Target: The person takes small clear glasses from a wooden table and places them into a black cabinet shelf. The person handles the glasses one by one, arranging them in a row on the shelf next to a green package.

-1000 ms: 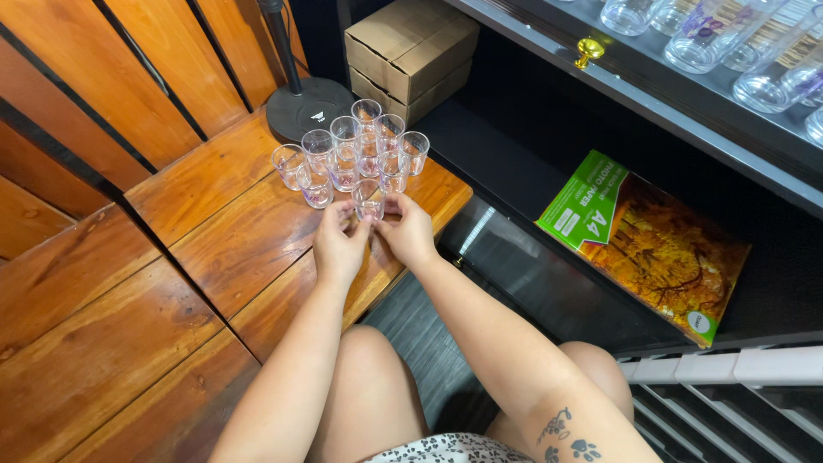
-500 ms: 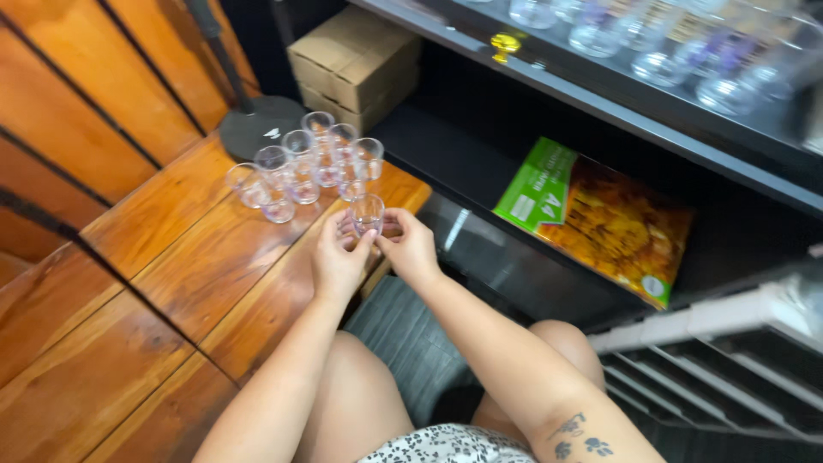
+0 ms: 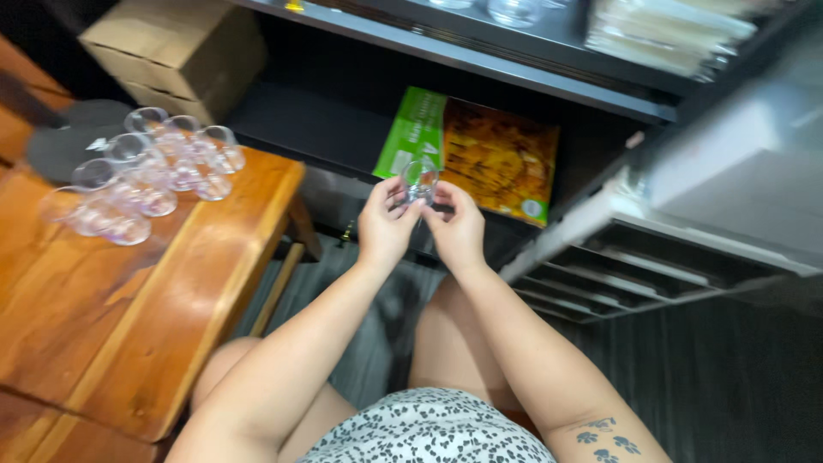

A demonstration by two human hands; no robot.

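Head view: you look down over your knees at a dark shelf unit, with the wooden bench (image 3: 129, 283) to your left.
Edges: the bench's right edge runs diagonally from near the glasses down toward your left thigh; your hands are past it, over the gap between the bench and the lower shelf (image 3: 343, 129).
Open room: bare wood lies in front of the cluster of glasses (image 3: 141, 180), and dark floor is open to your right, below a tilted grey rack (image 3: 651, 274).
Glass in hand: one small clear glass (image 3: 419, 180), held in the air in front of the green and orange packet (image 3: 471, 154), well apart from the bench.
Count: roughly nine glasses stand bunched on the bench's far corner, though blur makes the number uncertain; one cardboard box (image 3: 171, 51) sits behind them, and one packet on the lower shelf.
Left hand: your left hand (image 3: 386, 225) is raised, palm turned inward, fingertips pinched on the glass's left side.
Right hand: your right hand (image 3: 459, 230) mirrors it, fingertips closed on the right side.
Arms: both forearms rise from your lap and converge at the glass.
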